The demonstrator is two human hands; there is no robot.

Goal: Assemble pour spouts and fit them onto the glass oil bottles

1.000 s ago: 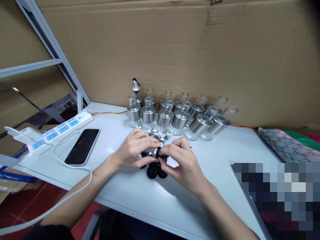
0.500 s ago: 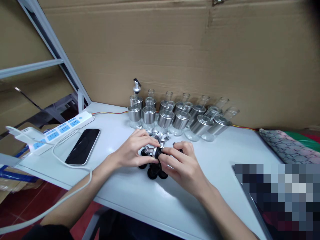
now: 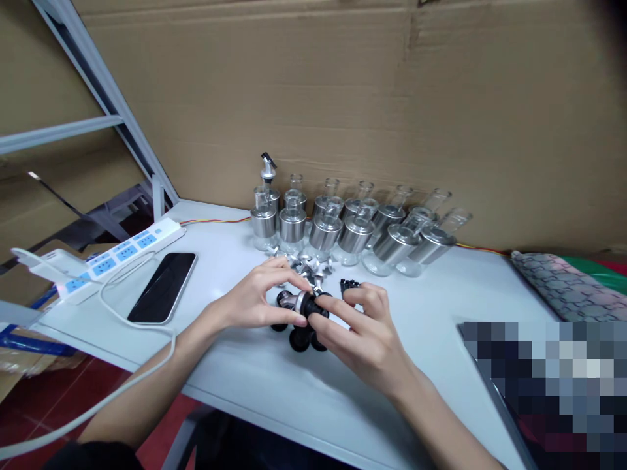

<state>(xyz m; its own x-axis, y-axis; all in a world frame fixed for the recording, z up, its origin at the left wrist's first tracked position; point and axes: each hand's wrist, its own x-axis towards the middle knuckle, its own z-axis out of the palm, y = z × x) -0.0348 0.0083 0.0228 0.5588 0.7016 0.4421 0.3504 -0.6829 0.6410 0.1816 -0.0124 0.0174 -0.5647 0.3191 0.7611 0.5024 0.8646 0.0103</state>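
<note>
Both hands pinch one small pourer spout [image 3: 302, 303] between them, just above the white tabletop [image 3: 235, 365]: the left hand [image 3: 255, 301] has its grip closed on the metal end, the right hand [image 3: 360, 326] on the black stopper end (fingertips only). More black stoppers [image 3: 300, 338] lie beneath; glass bottles [image 3: 343, 225] stand behind, a phone [image 3: 163, 286] lies left.

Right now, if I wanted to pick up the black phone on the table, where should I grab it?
Probably by its two long edges, coming from above. The phone lies flat, screen up, on the white table, so only the thin sides offer a pinch. Mind the white cable curving along its near end and the power strip just behind it.
</note>
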